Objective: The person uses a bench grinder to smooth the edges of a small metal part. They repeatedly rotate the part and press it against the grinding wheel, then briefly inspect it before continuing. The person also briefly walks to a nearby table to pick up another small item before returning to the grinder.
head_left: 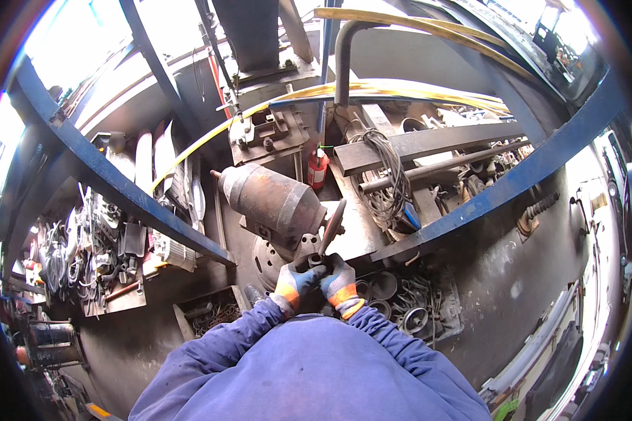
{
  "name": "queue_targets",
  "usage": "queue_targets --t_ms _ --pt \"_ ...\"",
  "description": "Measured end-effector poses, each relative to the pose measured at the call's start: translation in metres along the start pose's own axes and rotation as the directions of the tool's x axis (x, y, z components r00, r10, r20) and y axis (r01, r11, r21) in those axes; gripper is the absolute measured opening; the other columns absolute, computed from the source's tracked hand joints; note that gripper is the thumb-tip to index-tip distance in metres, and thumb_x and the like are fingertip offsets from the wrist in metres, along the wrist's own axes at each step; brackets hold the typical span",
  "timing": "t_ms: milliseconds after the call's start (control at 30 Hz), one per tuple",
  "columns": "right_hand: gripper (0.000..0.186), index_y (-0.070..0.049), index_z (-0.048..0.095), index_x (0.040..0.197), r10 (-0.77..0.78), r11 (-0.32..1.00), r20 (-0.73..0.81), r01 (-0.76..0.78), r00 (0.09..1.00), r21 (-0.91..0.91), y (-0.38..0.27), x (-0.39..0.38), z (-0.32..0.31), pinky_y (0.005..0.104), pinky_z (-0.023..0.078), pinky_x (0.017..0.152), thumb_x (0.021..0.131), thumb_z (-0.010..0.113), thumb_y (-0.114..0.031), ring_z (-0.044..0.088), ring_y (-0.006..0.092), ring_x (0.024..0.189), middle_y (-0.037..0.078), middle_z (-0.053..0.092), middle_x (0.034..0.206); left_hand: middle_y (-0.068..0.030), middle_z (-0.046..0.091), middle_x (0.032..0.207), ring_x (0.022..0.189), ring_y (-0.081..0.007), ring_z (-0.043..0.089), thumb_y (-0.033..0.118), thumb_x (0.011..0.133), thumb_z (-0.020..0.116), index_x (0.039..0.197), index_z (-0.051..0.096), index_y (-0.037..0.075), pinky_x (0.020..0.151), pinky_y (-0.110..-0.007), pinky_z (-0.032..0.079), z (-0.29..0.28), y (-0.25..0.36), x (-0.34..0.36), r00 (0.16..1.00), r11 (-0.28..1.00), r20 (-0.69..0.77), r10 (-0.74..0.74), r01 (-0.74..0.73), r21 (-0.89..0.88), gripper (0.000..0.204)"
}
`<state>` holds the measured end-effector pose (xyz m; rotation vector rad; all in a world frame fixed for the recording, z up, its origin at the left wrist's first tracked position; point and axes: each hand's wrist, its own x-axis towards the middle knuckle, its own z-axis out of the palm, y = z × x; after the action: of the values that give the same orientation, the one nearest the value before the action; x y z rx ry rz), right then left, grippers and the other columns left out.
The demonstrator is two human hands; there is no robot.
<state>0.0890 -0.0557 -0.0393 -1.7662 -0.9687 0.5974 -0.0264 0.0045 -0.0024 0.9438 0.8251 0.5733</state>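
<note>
Gloved hands hold a small metal piece below a rusty cylindrical machine.

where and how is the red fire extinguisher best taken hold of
Probably by its narrower top, coming from above: the red fire extinguisher looks upright with its top uncovered, while the rusty drum crowds its near left and the steel beam lies to its right. The handle is too small to make out.
</note>
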Motion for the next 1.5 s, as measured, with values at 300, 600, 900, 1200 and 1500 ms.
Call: queue_targets --t_ms 300,600,900,1200,1500 --pt "0.020 0.001 0.064 0.094 0.096 0.992 -0.052 -0.091 0.994 0.084 -0.007 -0.004 -0.008 0.0318 0.052 0.073 0.075 0.062 -0.004 0.068 0.0211 0.082 0.018 0.069 0.085 -0.0077 0.070 0.093 0.079 -0.0128 0.062 0.011 0.079 0.076 0.105 0.068 -0.002 0.071 -0.028 0.051 0.011 -0.003 0.008 0.999 0.999 0.007 -0.034 0.035 -0.032 0.030" --pt "0.019 -0.001 0.065 0.093 0.158 0.985 -0.094 -0.151 0.983 0.078 0.012 -0.002 0.001 0.0316 0.052 0.073 0.075 0.066 -0.005 0.066 0.0172 0.078 0.015 0.070 0.084 -0.0080 0.069 0.092 0.078 -0.0120 0.062 0.010 0.079 0.075 0.104 0.067 -0.005 0.070 -0.028 0.051 0.013 0.004 0.014 0.994 0.994 -0.009 -0.105 0.105 0.015 0.031" --pt "0.025 0.001 0.063 0.100 0.063 0.989 -0.137 -0.044 0.988 0.142 -0.009 -0.013 -0.021 0.0327 0.052 0.073 0.077 0.064 -0.006 0.068 0.0227 0.081 0.016 0.070 0.087 -0.0071 0.068 0.090 0.077 -0.0113 0.061 0.006 0.079 0.073 0.107 0.064 -0.006 0.068 -0.026 0.051 0.032 0.026 -0.003 0.993 0.994 0.043 -0.107 0.106 0.033 0.032" --pt "0.036 -0.004 0.060 0.102 -0.061 0.995 -0.060 0.065 0.996 0.073 -0.012 -0.039 -0.024 0.0353 0.055 0.071 0.072 0.078 -0.012 0.071 0.0251 0.081 0.017 0.070 0.084 -0.0060 0.067 0.108 0.095 -0.0145 0.062 0.004 0.079 0.075 0.120 0.061 0.002 0.085 -0.030 0.051 0.008 0.008 -0.026 0.965 0.980 0.212 -0.157 0.179 -0.089 0.044" --pt "0.040 -0.004 0.060 0.111 -0.057 0.989 0.037 0.051 0.998 0.142 -0.015 -0.042 -0.029 0.0335 0.053 0.080 0.071 0.065 -0.001 0.068 0.0241 0.092 0.015 0.069 0.097 -0.0055 0.066 0.109 0.097 -0.0126 0.060 0.008 0.075 0.079 0.120 0.061 0.002 0.088 -0.029 0.049 0.009 0.017 -0.032 0.984 0.987 0.149 -0.096 0.074 0.146 0.049"
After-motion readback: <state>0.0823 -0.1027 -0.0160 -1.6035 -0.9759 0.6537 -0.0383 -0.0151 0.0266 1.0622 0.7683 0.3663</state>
